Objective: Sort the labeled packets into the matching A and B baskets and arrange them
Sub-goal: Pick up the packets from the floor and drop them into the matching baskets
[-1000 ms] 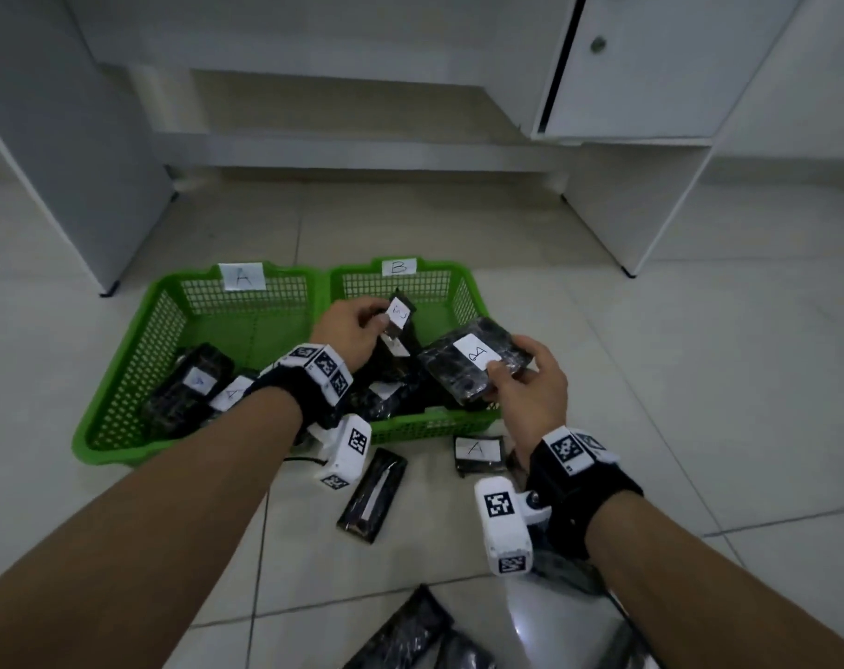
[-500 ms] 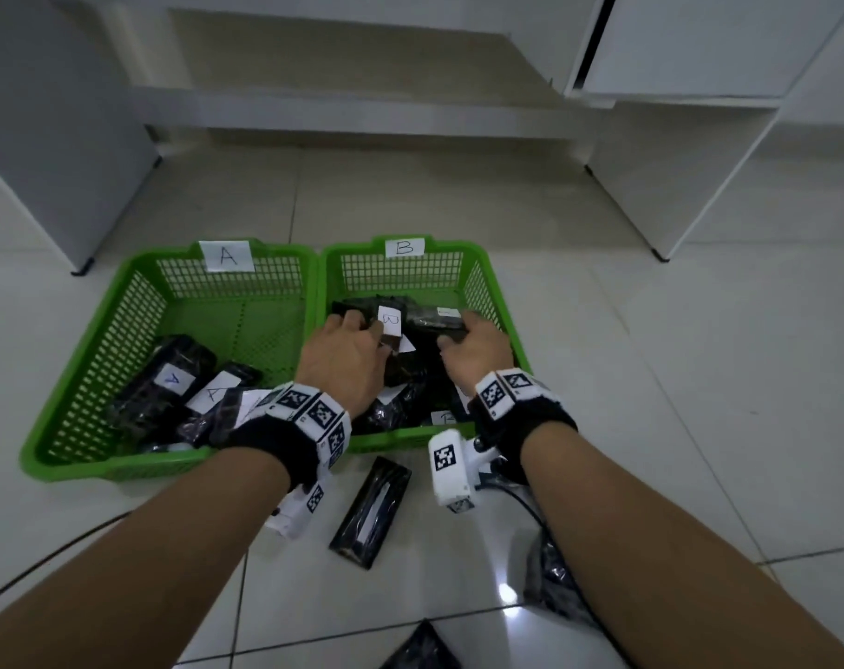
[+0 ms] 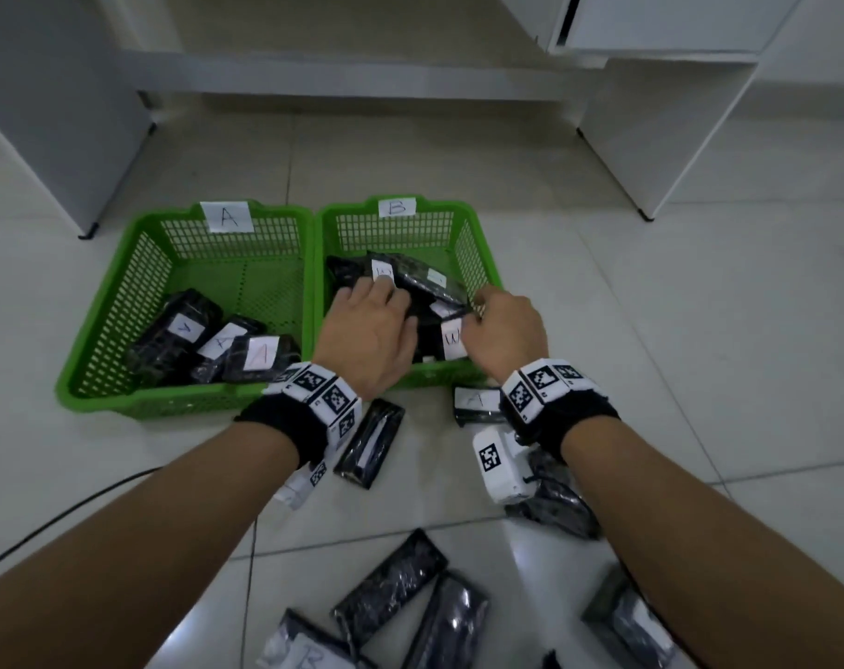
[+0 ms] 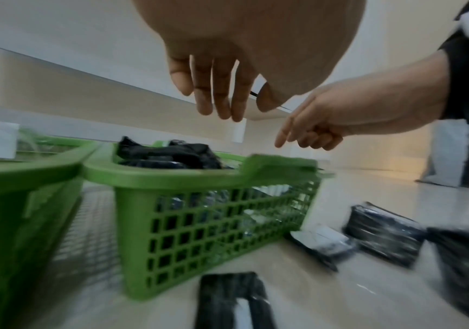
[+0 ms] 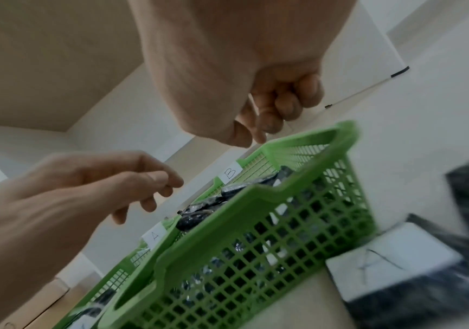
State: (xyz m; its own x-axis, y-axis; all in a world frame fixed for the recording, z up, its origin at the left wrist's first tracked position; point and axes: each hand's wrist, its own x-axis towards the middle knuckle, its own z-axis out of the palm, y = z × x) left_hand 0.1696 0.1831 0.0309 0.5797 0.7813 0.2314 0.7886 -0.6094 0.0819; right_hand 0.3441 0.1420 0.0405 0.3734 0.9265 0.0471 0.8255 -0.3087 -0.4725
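Two green baskets stand side by side, basket A [image 3: 120,292] on the left and basket B [image 3: 480,263] on the right. Several black labeled packets [image 3: 424,282] are piled in B, and three packets [image 3: 207,340] marked A lie in basket A. My left hand [image 3: 381,306] hovers over the pile in B with straight fingers [image 4: 219,100] and holds nothing. Over B's right near corner is my right hand [image 3: 487,306], index finger pointing down, the other fingers [image 5: 278,111] loosely curled and empty. The wrist views show both hands above the rim, clear of the packets.
A packet labeled A [image 3: 475,403] lies on the tiles just in front of basket B, and an unlabeled-side packet [image 3: 369,444] lies beside my left wrist. Several more packets [image 3: 410,596] lie near me. White cabinets [image 3: 651,137] stand behind the baskets. A black cable [image 3: 72,514] crosses the floor at left.
A second ago each hand held a packet over basket B. Both set them down into B, let go and have lifted slightly above the pile.
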